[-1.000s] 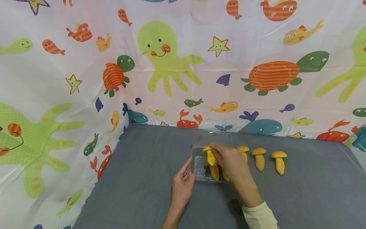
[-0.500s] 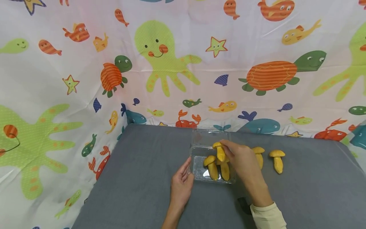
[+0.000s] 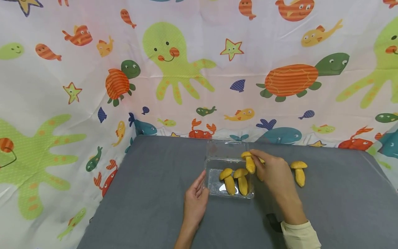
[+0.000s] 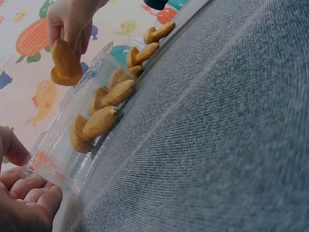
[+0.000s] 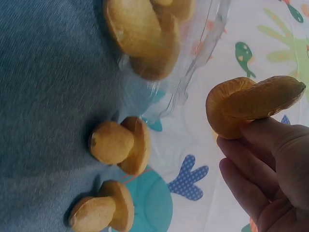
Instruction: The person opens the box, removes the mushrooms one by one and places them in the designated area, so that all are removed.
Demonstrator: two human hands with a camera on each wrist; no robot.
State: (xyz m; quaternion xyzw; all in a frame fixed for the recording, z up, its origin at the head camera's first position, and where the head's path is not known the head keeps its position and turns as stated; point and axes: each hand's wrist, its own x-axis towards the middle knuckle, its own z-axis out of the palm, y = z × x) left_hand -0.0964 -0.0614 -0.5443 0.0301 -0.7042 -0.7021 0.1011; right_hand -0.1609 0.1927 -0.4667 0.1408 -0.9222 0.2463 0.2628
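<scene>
My right hand (image 3: 275, 173) pinches a yellow mushroom (image 3: 248, 162) by its cap, stem hanging down, above the right rear corner of a clear plastic box (image 3: 214, 190). In the right wrist view the held mushroom (image 5: 260, 99) sits between thumb and fingertips. Inside the box two mushrooms (image 3: 228, 181) lie side by side, caps toward the back. At the box's left wall, my left hand (image 3: 196, 200) holds the edge; the left wrist view has its fingers (image 4: 31, 191) and thumb on either side of the corner. The box's hinged lid (image 3: 227, 149) lies back, away from me.
More mushrooms lie on the grey cloth right of the box, one mushroom (image 3: 299, 173) in plain sight and others partly hidden by my right hand. A curtain (image 3: 186, 114) printed with sea animals hangs along the back and left of the table (image 3: 155, 193).
My right hand has carried the pinched mushroom rightward, from over the middle of the box to its right rear corner, uncovering the two inside. The left hand stays at the left wall.
</scene>
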